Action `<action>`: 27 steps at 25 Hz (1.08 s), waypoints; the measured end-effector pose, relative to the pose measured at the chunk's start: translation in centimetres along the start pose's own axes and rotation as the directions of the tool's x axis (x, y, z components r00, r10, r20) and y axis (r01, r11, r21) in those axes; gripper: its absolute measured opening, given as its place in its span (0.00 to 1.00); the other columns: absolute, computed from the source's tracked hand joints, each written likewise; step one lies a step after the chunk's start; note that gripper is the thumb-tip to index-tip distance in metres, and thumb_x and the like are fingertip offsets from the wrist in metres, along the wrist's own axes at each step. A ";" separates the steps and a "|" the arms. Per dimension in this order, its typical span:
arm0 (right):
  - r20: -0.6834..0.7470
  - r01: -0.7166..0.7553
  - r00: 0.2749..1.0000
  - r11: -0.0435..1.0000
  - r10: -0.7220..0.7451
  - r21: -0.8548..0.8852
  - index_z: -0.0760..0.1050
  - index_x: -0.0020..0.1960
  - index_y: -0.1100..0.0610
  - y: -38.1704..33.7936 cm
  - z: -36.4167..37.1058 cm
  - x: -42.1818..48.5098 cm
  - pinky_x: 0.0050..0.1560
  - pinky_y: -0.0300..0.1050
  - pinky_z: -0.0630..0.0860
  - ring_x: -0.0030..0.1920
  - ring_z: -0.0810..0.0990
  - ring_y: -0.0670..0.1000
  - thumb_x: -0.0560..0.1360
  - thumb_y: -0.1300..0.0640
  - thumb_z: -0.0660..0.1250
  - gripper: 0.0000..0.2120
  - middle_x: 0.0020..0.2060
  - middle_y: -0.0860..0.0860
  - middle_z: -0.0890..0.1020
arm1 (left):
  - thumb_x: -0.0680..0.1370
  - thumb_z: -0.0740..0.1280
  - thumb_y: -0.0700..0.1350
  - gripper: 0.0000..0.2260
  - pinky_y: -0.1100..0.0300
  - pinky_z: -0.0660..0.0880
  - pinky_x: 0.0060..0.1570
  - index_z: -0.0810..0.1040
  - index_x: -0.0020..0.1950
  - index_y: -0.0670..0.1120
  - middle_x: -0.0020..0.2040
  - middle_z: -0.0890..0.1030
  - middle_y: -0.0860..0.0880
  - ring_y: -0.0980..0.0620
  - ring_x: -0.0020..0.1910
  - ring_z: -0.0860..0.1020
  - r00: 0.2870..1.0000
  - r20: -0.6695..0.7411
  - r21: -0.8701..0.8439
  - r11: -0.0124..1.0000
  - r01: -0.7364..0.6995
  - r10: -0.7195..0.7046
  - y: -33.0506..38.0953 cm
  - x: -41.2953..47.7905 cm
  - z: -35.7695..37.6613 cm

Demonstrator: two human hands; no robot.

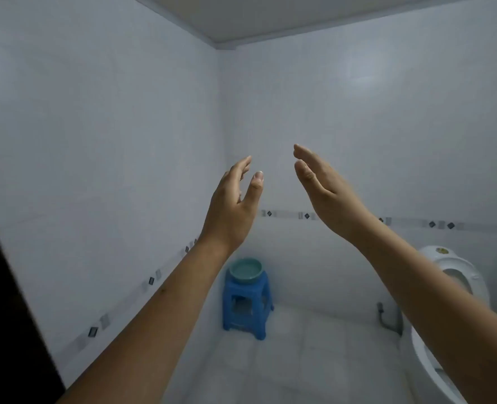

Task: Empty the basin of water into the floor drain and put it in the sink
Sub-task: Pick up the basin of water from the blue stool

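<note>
A teal basin (246, 270) with water in it rests on a blue plastic stool (247, 307) in the far corner of a white-tiled bathroom. My left hand (233, 206) and my right hand (326, 190) are both raised in front of me at chest height, palms facing each other, fingers apart and holding nothing. Both hands are well above and in front of the basin, not touching it. No floor drain or sink is in view.
A white toilet (451, 290) with its lid up stands at the right wall, with a grey hose fitting (385, 316) beside it. Pale floor tiles (299, 360) stretch between me and the stool. A dark door edge (5, 301) is at the left.
</note>
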State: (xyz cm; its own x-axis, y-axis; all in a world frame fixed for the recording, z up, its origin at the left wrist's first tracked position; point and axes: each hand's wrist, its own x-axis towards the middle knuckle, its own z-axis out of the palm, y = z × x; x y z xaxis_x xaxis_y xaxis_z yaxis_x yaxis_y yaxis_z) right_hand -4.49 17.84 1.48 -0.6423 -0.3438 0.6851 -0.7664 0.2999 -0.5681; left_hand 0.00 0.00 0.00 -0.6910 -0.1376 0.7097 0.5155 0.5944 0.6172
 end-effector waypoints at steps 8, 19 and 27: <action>0.034 0.000 0.999 0.998 -0.002 0.056 0.60 0.79 0.51 10.0 2.1 9.7 0.58 0.18 0.58 0.64 0.63 0.29 0.81 0.39 0.50 0.29 0.76 0.45 0.67 | 0.83 0.57 0.56 0.23 0.74 0.64 0.62 0.64 0.77 0.51 0.75 0.70 0.51 0.58 0.73 0.67 0.996 -0.078 -0.007 1.000 0.029 -0.029 -8.0 9.3 5.3; 0.032 -0.001 1.000 0.992 -0.003 0.127 0.63 0.77 0.48 22.0 10.9 23.0 0.58 0.18 0.60 0.63 0.65 0.24 0.77 0.35 0.50 0.32 0.74 0.41 0.69 | 0.83 0.56 0.57 0.22 0.75 0.63 0.58 0.64 0.77 0.54 0.75 0.69 0.54 0.59 0.72 0.67 0.993 -0.093 -0.004 0.997 0.073 -0.073 -23.2 22.0 8.6; -0.008 0.001 1.000 0.990 0.000 0.139 0.64 0.76 0.48 28.1 18.4 34.9 0.59 0.18 0.61 0.70 0.67 0.35 0.80 0.37 0.51 0.29 0.73 0.40 0.70 | 0.84 0.56 0.56 0.22 0.77 0.62 0.57 0.65 0.77 0.53 0.75 0.70 0.55 0.61 0.71 0.68 0.996 -0.077 -0.048 0.998 0.047 -0.050 -34.2 33.3 7.8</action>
State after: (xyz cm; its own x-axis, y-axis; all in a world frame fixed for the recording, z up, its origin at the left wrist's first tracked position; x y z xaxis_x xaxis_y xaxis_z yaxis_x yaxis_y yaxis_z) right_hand -48.67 -2.11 1.02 -0.6420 -0.3369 0.6887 -0.7612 0.1730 -0.6250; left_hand -44.58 -18.74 -0.07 -0.6751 -0.2274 0.7018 0.5065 0.5487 0.6651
